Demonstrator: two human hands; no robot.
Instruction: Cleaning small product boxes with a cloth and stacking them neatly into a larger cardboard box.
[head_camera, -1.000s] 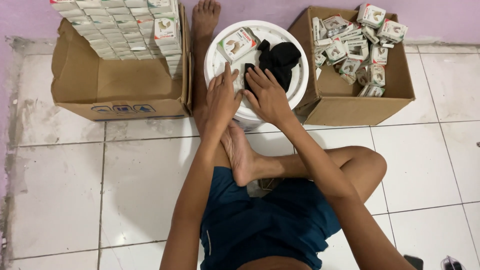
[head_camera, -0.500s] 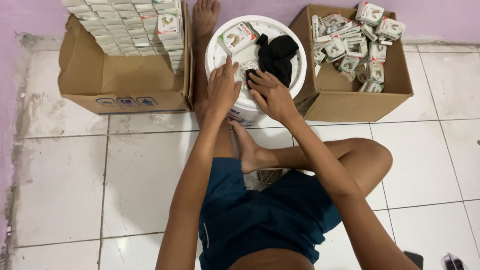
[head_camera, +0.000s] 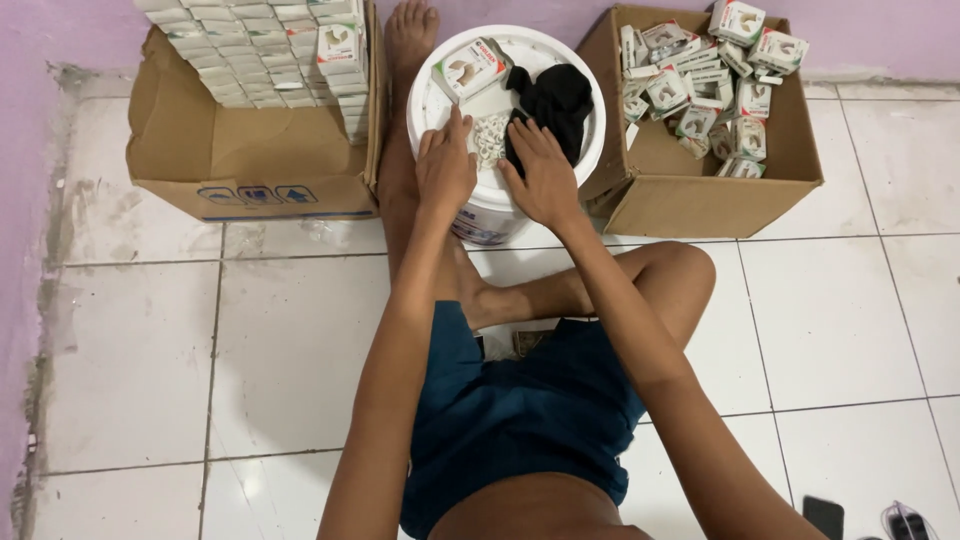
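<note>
Two cardboard boxes (head_camera: 255, 170) flank white tiled floor (head_camera: 830, 320).

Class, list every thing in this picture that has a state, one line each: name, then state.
Left cardboard box: open, small boxes stacked in neat rows.
Right cardboard box: open, small boxes heaped loosely.
White bucket: upright, lid on, used as a work surface.
Small box on lid: closed, lying flat.
Black cloth: crumpled on the lid.
Left hand: flat on the lid.
Right hand: resting on the cloth's edge.

White cartons (head_camera: 265, 50) stacked left, jumbled boxes (head_camera: 705, 80) right — perhaps identical
</note>
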